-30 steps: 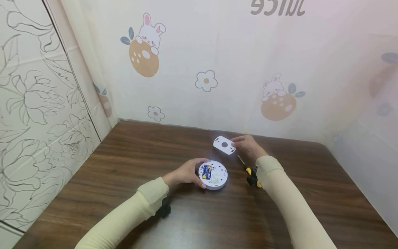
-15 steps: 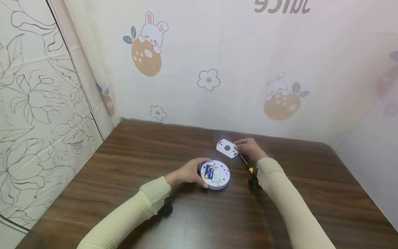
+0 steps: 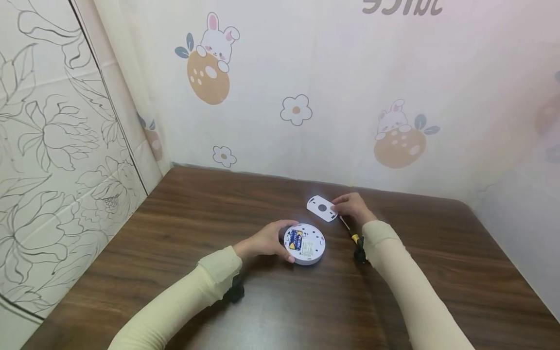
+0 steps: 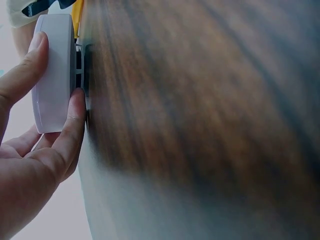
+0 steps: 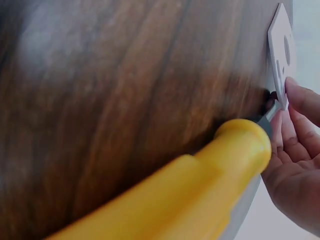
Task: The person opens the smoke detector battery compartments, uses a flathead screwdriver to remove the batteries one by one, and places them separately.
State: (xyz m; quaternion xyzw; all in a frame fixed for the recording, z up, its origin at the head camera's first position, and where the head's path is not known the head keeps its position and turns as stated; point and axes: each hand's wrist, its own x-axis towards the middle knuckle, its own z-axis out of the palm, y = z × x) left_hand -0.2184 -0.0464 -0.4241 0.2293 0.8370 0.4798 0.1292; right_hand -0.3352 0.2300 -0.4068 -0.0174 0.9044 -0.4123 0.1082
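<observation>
Head view: the left hand [image 3: 268, 239] gripped the round white device [image 3: 312, 241], its batteries [image 3: 295, 240] apparently fitted, while the right hand [image 3: 353, 207] pinched the white plate [image 3: 326, 214] just beyond it, not yet attached.

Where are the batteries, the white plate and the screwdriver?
Batteries [image 3: 298, 240], head view, on one's printed side.
White plate [image 3: 315, 207], head view, flat face beside its hole.
Screwdriver [image 5: 210, 180], right wrist view, on its yellow handle.
</observation>
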